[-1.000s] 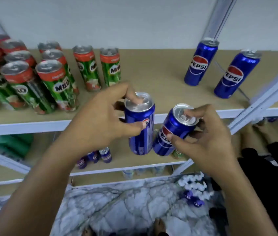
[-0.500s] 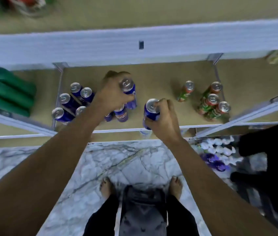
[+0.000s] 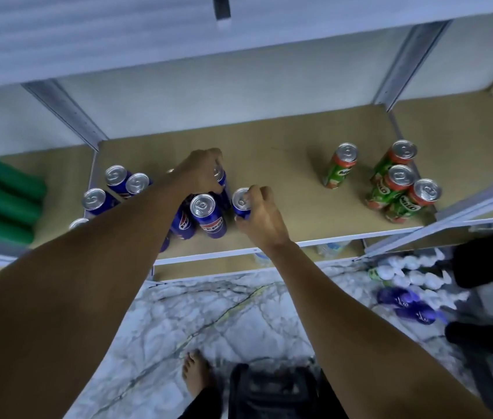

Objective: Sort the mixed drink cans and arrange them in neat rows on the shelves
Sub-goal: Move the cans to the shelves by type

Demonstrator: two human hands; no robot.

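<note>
I see the shelf [image 3: 269, 140], tan board w/ white front edge, as my ref. point. Marble floor [image 3: 179, 322] lies below its front edge. Green rolls [image 3: 0, 195] sit off its left end. On the shelf's left part stands the Pepsi cluster [image 3: 124, 189], approx. seven blue cans visible, upright, some hidden by the forearm. On its right part stand the Milo cans [image 3: 396, 186], one apart from a group of four. Left hand [image 3: 200, 173] reaches over the cluster, fingers curled round the top of a blue can [image 3: 222, 181]. Right hand [image 3: 257, 216], nr the shelf's front edge, pinches the rim of another blue can [image 3: 240, 204], upright, just beside the cluster.
</note>
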